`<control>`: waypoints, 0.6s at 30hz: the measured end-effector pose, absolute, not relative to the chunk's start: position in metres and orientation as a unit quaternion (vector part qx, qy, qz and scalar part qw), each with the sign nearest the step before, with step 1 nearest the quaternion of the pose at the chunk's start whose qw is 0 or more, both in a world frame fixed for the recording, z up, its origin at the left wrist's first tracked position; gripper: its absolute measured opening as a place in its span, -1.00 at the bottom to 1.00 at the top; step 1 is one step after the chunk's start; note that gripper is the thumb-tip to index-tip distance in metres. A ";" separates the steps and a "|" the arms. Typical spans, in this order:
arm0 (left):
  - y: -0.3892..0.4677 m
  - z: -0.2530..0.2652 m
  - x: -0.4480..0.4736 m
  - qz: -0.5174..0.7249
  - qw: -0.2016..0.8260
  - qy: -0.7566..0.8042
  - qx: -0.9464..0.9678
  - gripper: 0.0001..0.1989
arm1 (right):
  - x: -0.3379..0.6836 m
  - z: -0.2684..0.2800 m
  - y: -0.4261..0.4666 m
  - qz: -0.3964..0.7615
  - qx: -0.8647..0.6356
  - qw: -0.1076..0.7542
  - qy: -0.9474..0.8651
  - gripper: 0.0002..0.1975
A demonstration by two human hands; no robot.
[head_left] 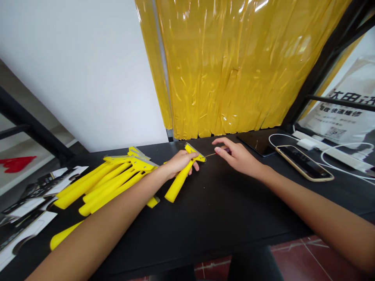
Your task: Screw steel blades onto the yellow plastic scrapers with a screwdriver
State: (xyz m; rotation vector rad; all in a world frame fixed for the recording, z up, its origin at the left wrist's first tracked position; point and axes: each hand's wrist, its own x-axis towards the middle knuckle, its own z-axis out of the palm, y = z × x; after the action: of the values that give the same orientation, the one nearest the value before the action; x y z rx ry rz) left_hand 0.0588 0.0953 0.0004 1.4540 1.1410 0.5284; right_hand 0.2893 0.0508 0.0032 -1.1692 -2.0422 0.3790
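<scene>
My left hand (pixel 182 162) is closed around the neck of a yellow scraper (pixel 176 185), whose wide head points away from me and whose handle slants down towards me. In my right hand (pixel 236 155) is a screwdriver (pixel 211 155), its thin shaft aimed left with the tip at the scraper head's right end. The fingers hide most of the screwdriver's handle. Beside my left forearm lies a pile of yellow scrapers (pixel 109 181), partly covered by that arm. One more yellow handle (pixel 65 235) sticks out nearer to me.
Black and white cardboard sleeves (pixel 32 203) lie at the left. On the right are a phone (pixel 304 162), a dark tablet (pixel 258 142), a power strip (pixel 334 150) and white cables (pixel 345 168). Yellow plastic strips (pixel 231 74) hang behind the black table (pixel 187 234).
</scene>
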 end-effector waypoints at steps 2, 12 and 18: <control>0.096 0.000 0.059 0.222 0.574 0.484 0.622 -0.73 | 0.289 0.004 0.051 0.149 -0.443 0.377 -0.800 -0.67; 0.096 0.000 0.058 0.213 0.575 0.480 0.628 -0.70 | 0.289 0.000 0.054 0.166 -0.451 0.401 -0.780 -0.67; 0.095 0.001 0.058 0.210 0.577 0.472 0.632 -0.69 | 0.290 0.000 0.055 0.167 -0.446 0.405 -0.781 -0.73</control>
State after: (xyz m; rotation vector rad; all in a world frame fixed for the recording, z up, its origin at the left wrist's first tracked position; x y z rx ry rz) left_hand 0.0579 0.0955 0.0009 1.4800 1.1052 0.4921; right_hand 0.2897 0.0555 -0.0001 -1.1261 -1.9706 0.4217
